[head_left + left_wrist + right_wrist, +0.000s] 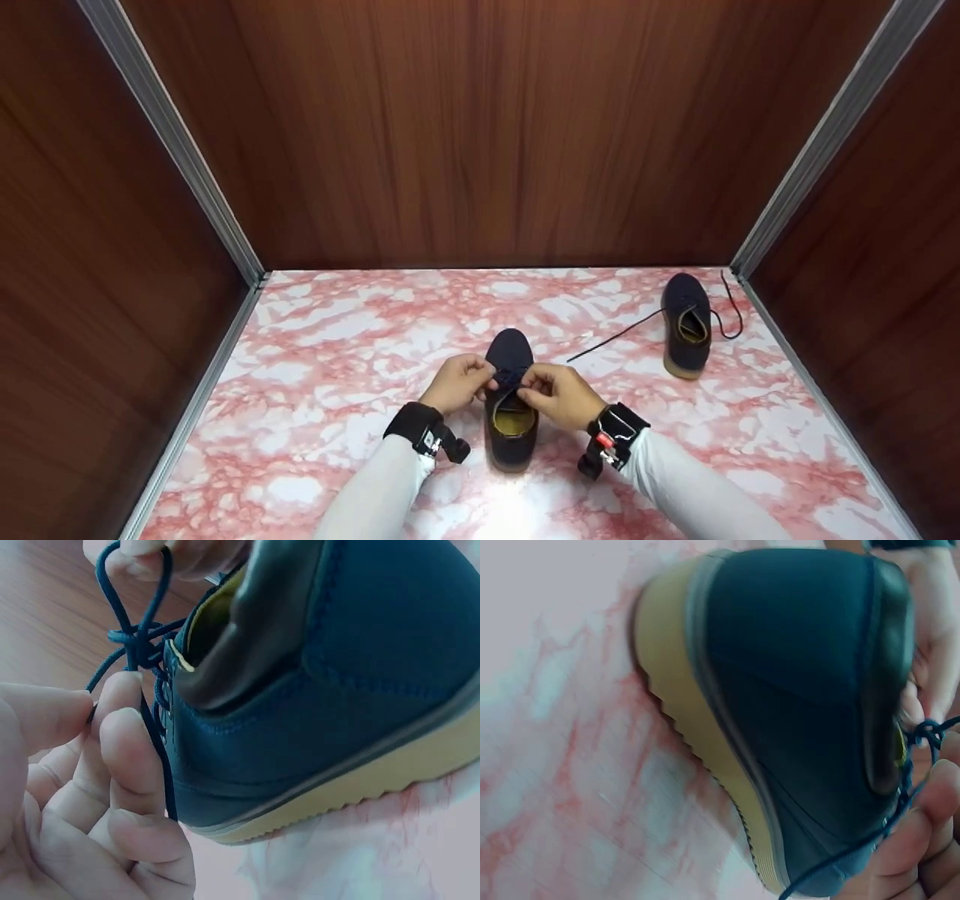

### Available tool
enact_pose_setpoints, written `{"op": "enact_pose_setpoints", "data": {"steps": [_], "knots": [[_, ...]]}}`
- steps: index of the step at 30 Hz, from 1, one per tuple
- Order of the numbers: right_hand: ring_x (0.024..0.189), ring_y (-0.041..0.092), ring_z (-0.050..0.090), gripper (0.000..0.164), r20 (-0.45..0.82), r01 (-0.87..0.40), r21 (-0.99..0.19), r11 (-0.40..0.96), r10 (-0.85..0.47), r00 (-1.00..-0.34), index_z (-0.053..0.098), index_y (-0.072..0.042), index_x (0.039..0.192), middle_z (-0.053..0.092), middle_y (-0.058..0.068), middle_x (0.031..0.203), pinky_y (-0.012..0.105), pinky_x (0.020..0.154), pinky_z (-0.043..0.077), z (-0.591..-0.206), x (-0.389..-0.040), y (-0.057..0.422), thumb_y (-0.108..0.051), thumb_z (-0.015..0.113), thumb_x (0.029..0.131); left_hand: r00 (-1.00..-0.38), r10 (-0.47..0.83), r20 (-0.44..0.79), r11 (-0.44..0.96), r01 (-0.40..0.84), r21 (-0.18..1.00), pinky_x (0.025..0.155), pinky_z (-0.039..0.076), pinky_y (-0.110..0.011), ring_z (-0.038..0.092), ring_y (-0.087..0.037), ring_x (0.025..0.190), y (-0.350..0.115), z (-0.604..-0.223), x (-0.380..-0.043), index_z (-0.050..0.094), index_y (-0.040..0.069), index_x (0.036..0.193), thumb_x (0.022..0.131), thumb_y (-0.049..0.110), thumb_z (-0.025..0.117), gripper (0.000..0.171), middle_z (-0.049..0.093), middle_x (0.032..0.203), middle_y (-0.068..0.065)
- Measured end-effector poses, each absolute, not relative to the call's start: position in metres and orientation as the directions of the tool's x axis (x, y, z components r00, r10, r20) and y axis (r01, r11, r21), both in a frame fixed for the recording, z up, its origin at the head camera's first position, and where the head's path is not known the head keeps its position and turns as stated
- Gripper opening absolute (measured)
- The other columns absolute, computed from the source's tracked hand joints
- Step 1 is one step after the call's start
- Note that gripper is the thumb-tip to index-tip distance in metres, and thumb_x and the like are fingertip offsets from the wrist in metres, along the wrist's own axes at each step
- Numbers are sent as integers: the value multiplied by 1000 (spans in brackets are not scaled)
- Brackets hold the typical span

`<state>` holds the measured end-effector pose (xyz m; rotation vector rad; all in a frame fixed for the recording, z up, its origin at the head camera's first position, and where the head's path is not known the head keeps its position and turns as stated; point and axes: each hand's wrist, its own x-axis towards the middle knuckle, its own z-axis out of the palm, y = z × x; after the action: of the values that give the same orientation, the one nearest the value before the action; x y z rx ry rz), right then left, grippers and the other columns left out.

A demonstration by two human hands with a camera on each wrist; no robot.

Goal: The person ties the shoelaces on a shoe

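A dark navy shoe (pixel 511 352) with a tan sole stands upright on the table, toe pointing away from me. Over its tongue, the dark shoelace (pixel 132 652) is crossed in a loose knot with a loop rising from it. My left hand (pixel 459 384) is at the shoe's left side, thumb and forefinger pinching a strand of the lace below the knot. From the right side, my right hand (pixel 561 391) pinches the lace; in the left wrist view its fingertips hold the top of the loop. Another strand hangs down past the shoe's side (pixel 802 690).
A second matching shoe (pixel 686 330) stands at the back right, its untied lace (pixel 615 335) trailing out on both sides. Brown wood-look panels (pixel 480 135) enclose the red-and-white marbled table (pixel 337 322) at the back and sides.
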<state>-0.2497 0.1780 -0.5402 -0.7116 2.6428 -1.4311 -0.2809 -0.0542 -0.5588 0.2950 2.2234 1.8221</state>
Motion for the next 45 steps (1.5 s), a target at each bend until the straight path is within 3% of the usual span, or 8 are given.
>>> {"op": "enact_pose_setpoints", "data": {"steps": [5,13,22,30,34,38,41,45], "knots": [[56,0,49,18,117,-275,-843,462,-340,-933,65,-6,85,55,-5,69,17,52,39,-535,-255,184,-16,74,97,-954,297,-51,206,12,978,63,56,-27,59,-11,60,-55,-558,-281,68,-2,98,104,14,62,18,76,90,-22],[55,1,52,23,143,-255,-863,436,-275,-951,65,-5,81,55,-6,66,18,53,44,-534,-264,194,-19,73,98,-958,284,-36,262,42,964,53,44,-18,56,-8,56,-60,-558,-283,66,-7,101,105,11,59,20,74,90,-27],[54,0,45,30,166,-231,-818,526,-168,-972,62,-13,70,51,-9,60,18,53,36,-538,-269,208,-16,73,98,-968,243,-67,351,23,936,55,54,-24,62,-15,61,-77,-563,-285,62,1,94,105,15,56,19,69,80,-3],[52,-1,44,34,152,-208,-808,551,-146,-978,60,-12,67,49,-10,57,19,53,35,-549,-269,218,-19,74,97,-973,215,-87,482,28,876,56,49,-22,63,-15,64,-87,-565,-283,63,8,92,105,16,57,16,69,80,-3],[53,1,46,31,129,-193,-831,522,-157,-979,64,-10,71,52,-10,59,18,52,37,-551,-269,220,-22,74,97,-973,215,-89,455,19,890,56,50,-21,65,-16,65,-87,-564,-281,65,5,96,103,17,58,16,69,82,-5],[60,2,52,18,78,-180,-853,489,-222,-972,73,-7,89,58,-7,68,18,57,42,-554,-269,224,-23,78,94,-968,227,-107,405,-6,914,56,51,-21,66,-17,66,-84,-564,-280,66,4,99,101,18,61,15,67,83,-3],[66,3,55,24,47,-188,-846,499,-282,-958,74,-4,102,64,-1,76,18,62,45,-559,-269,227,-23,83,90,-965,244,-102,391,2,920,57,51,-22,68,-21,69,-83,-564,-280,66,4,97,98,17,63,13,66,82,-2],[68,3,56,24,35,-209,-821,531,-318,-948,74,-5,100,68,5,81,18,64,44,-564,-268,228,-24,83,89,-961,269,-65,389,46,920,58,49,-21,68,-22,68,-80,-564,-280,64,4,93,95,15,65,11,61,74,0]]}}
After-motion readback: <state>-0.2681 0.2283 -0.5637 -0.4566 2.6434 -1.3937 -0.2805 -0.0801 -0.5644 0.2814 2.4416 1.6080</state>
